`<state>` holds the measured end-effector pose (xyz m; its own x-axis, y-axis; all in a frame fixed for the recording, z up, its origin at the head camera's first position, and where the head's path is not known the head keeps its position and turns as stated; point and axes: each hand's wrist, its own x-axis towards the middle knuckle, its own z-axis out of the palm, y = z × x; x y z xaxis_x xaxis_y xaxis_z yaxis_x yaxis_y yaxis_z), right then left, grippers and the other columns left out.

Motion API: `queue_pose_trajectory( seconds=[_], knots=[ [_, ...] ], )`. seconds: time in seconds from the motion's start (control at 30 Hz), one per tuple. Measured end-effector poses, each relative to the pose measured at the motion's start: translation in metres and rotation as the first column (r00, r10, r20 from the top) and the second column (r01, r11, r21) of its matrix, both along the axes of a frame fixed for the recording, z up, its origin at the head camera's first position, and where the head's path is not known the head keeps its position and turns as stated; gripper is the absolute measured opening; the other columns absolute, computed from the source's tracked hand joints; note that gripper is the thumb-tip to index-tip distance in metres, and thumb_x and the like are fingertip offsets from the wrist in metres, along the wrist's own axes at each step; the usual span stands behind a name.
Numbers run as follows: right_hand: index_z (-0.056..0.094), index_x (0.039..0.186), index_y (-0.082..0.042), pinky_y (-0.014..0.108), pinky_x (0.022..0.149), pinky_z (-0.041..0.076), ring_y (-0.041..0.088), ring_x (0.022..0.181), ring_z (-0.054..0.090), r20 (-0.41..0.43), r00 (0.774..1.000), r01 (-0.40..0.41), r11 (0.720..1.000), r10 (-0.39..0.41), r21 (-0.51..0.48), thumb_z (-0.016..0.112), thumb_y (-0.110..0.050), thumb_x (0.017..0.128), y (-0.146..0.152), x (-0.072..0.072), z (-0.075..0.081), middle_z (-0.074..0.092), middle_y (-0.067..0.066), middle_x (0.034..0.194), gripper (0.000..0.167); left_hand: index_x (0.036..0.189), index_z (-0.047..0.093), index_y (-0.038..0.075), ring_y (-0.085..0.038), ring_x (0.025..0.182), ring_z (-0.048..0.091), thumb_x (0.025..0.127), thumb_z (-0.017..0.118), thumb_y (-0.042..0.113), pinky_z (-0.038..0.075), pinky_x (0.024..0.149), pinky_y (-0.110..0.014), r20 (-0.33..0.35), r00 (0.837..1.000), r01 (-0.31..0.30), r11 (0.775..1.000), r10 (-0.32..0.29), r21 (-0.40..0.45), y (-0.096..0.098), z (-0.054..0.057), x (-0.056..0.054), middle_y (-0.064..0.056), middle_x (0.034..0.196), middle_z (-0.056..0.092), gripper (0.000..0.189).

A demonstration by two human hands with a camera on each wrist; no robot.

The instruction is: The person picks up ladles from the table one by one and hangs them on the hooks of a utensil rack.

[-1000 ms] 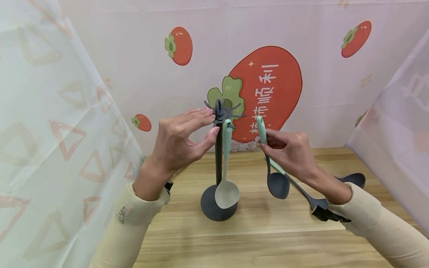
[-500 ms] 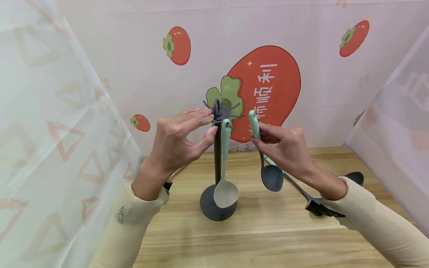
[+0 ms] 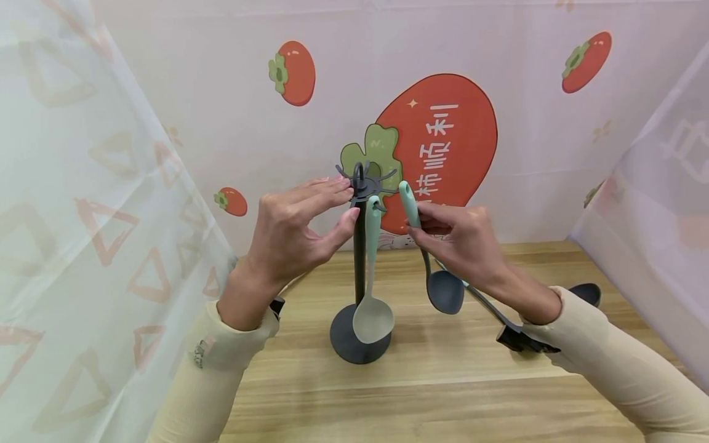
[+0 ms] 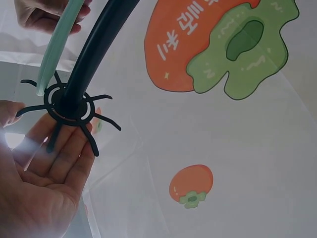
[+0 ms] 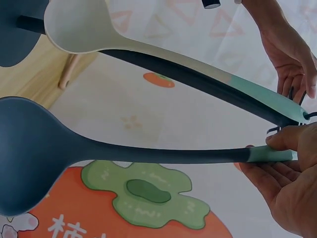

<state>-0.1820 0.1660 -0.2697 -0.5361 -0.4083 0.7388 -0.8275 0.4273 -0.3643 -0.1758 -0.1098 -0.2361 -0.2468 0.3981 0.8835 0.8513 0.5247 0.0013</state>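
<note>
A dark utensil stand (image 3: 359, 258) with a ring of hooks (image 4: 69, 106) at its top stands upright on a round base. My left hand (image 3: 301, 224) touches the hook ring, its fingers fairly straight and the thumb apart. From one front hook hangs a cream ladle (image 3: 373, 320) by the hole in its mint handle. My right hand (image 3: 462, 240) pinches the mint handle of a dark blue-grey ladle (image 3: 445, 292), bowl down, just right of the stand. That handle's holed tip is at a right-hand hook; whether they touch I cannot tell.
Beneath my right forearm, a dark utensil (image 3: 490, 304) with a mint handle lies on the wooden table (image 3: 421, 387). Farther right lies a dark bowl-shaped end (image 3: 586, 294), partly hidden by the sleeve. A wooden stick (image 5: 69, 72) lies behind the stand. Printed cloth walls surround the table.
My right hand has moved left and slightly up with the dark ladle, bringing its handle tip close to the stand's hooks. My left hand has stayed at the ring.
</note>
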Motion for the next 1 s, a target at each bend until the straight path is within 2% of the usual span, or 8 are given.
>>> queue_pose_trajectory(
  seconds=[0.17,0.37,1.0],
  knots=[
    [0.077,0.114,0.009,0.029,0.077,0.064,0.028,0.087,0.081,-0.020,1.000,0.007,1.000,-0.007,0.004,0.083,0.012,0.082,-0.003,-0.002,-0.002,0.081,0.017,0.098,0.033,0.107,0.082,-0.004,-0.031,0.103,0.079,0.091,0.078,0.015,0.062,0.096,-0.047,-0.001,1.000,0.009,1.000,-0.009,-0.004,0.000,0.000,-0.001,-0.019,0.106,0.080,0.025],
    [0.076,0.118,0.008,0.038,0.075,0.066,0.028,0.086,0.081,-0.014,1.000,0.013,1.000,-0.012,0.014,0.085,0.009,0.082,-0.008,-0.003,-0.004,0.080,0.018,0.100,0.038,0.107,0.082,-0.004,-0.031,0.104,0.079,0.091,0.078,0.015,0.062,0.098,-0.046,0.004,1.000,0.011,1.000,-0.011,-0.007,0.001,0.001,0.000,-0.019,0.107,0.080,0.025],
    [0.075,0.122,0.009,0.035,0.073,0.066,0.028,0.088,0.081,-0.003,0.999,-0.042,0.999,0.042,-0.027,0.086,0.008,0.083,-0.026,-0.010,-0.010,0.080,0.020,0.103,0.041,0.106,0.082,-0.004,-0.031,0.104,0.079,0.091,0.076,0.015,0.062,0.098,-0.046,0.006,1.000,0.019,1.000,-0.019,0.009,0.000,0.001,0.000,-0.019,0.107,0.080,0.024]
  ],
)
